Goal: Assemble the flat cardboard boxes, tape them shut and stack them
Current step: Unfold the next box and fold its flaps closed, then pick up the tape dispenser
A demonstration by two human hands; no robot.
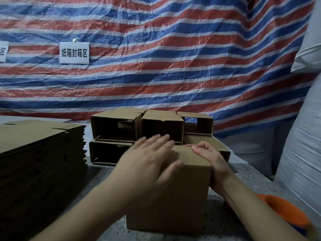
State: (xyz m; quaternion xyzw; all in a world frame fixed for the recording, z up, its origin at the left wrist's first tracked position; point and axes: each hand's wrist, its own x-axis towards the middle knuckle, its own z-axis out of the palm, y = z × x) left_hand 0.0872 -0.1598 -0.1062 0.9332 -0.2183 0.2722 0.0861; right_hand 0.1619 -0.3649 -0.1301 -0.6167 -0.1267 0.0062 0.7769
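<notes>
Right now the left hand [147,159] lies flat with straight fingers on top of the cardboard box [173,193], blurred. The right hand [211,159] holds the box's far right edge, fingers curled over the top flaps. It stands upright on the speckled table [104,180]. Behind it sit open assembled boxes [139,129]; left, flat cardboard [40,150] is stacked. An orange tape dispenser [284,213] lies right.

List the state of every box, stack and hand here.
Front box: upright, top flaps folded down.
Left hand: fingers straight, flat on the box top, blurred.
Right hand: grips the box's right top edge.
Back boxes: assembled, on their sides, stacked.
Flat stack: unfolded, piled.
</notes>
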